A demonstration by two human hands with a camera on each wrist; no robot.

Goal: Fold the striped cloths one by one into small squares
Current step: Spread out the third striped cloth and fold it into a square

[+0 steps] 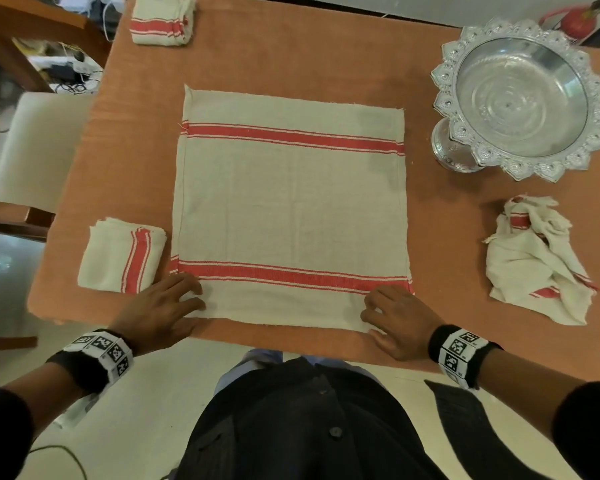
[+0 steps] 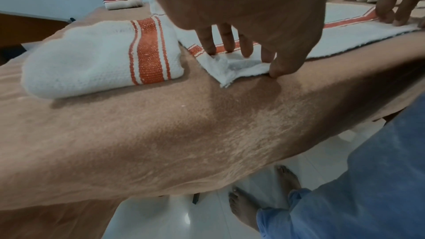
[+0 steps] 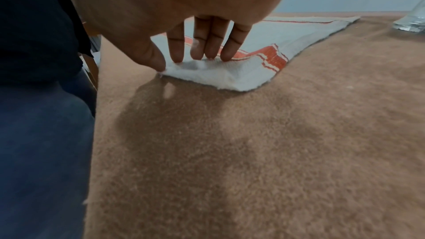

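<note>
You stood barefoot in what looked like a home dining room: a table [image 1: 430, 64] under an orange-brown cover, a cushioned wooden chair [image 1: 32, 150] beside it, a silver pedestal bowl [image 1: 520, 105], and tangled cables [image 1: 70, 81] on the pale tile floor.

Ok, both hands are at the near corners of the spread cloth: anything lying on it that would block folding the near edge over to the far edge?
Nothing visible does. The spread cloth lies flat with its top bare. The folded cloth sits just off its left edge, the silver bowl and crumpled cloth off to its right.
</note>
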